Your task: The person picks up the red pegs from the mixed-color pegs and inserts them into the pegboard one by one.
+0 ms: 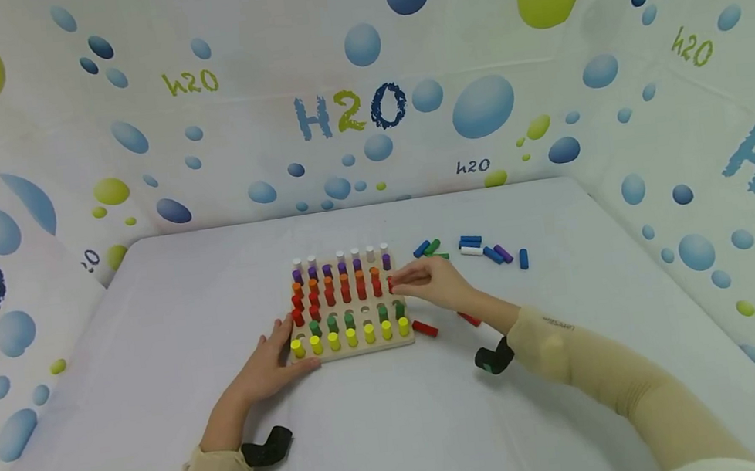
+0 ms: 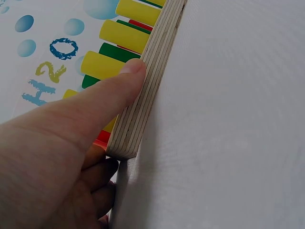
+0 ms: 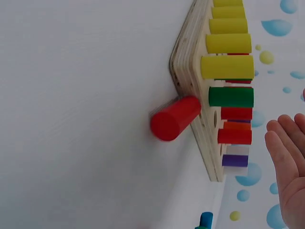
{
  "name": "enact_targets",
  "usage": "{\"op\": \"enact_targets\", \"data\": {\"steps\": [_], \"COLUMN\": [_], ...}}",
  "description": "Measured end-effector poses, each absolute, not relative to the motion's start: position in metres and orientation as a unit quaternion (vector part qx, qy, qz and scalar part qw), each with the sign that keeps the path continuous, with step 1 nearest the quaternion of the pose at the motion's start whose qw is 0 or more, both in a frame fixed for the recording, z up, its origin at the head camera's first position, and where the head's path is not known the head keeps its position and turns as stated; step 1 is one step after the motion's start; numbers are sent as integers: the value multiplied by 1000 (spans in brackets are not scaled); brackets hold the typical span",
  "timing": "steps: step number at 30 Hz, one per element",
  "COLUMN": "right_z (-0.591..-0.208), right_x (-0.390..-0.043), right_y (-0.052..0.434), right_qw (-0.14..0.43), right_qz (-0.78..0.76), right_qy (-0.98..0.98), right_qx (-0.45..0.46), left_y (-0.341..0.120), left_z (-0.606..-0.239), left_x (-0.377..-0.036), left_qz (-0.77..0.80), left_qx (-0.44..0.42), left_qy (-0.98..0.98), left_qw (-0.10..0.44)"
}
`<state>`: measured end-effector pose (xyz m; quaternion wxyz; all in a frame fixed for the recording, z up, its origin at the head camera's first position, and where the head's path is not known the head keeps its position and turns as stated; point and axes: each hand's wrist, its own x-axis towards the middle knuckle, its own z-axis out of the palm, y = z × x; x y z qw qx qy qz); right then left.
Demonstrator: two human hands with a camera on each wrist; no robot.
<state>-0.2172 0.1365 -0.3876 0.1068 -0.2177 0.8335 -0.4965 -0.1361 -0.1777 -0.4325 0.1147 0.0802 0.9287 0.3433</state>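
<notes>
A wooden pegboard (image 1: 356,354) bears rows of coloured pegs, yellow in front, then green, red, orange, purple and white. My left hand (image 1: 268,366) holds its front left corner. The thumb (image 2: 132,71) presses the front edge beside a yellow peg (image 2: 101,65), and the other fingers bend round the left side. At the board's right edge, my right hand (image 1: 433,280) reaches in with extended fingers close to a standing red peg (image 3: 234,137). A gap shows between those fingers and the peg in the right wrist view. Bare holes (image 1: 365,310) show behind the green pegs.
One loose red peg (image 1: 425,329) lies against the board's front right side, and another red peg (image 1: 469,318) lies partly under my right forearm. Blue (image 1: 523,258), green, white and purple pegs lie scattered at the back right. A white cloth (image 1: 400,435) covers the table.
</notes>
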Motion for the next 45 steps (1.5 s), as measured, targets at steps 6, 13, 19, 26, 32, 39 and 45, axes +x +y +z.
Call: {"op": "enact_targets", "data": {"steps": [6, 13, 19, 26, 32, 39, 45], "right_z": [-390, -390, -393, -399, -402, -404, -404], "right_x": [-215, -213, -212, -209, -205, -202, -199], "right_y": [152, 160, 162, 160, 158, 153, 150], "right_qw": [100, 96, 97, 107, 134, 148, 152], "right_qz": [-492, -502, -496, -480, -445, -386, -324], "right_qy": [838, 832, 837, 847, 866, 892, 911], "right_qx": [-213, -217, -210, -201, -182, -181, -206], "left_y": [-178, -178, -179, -178, -178, -179, -178], "left_z": [-431, -432, -435, -432, -433, -434, -431], "left_x": [-136, -136, -136, -135, -136, -136, -136], "left_qz": [342, 341, 340, 345, 343, 345, 345], "left_qx": [81, 76, 74, 73, 76, 78, 81], "left_qy": [929, 930, 930, 928, 929, 928, 928], "left_qw": [114, 118, 118, 119, 115, 116, 116]}}
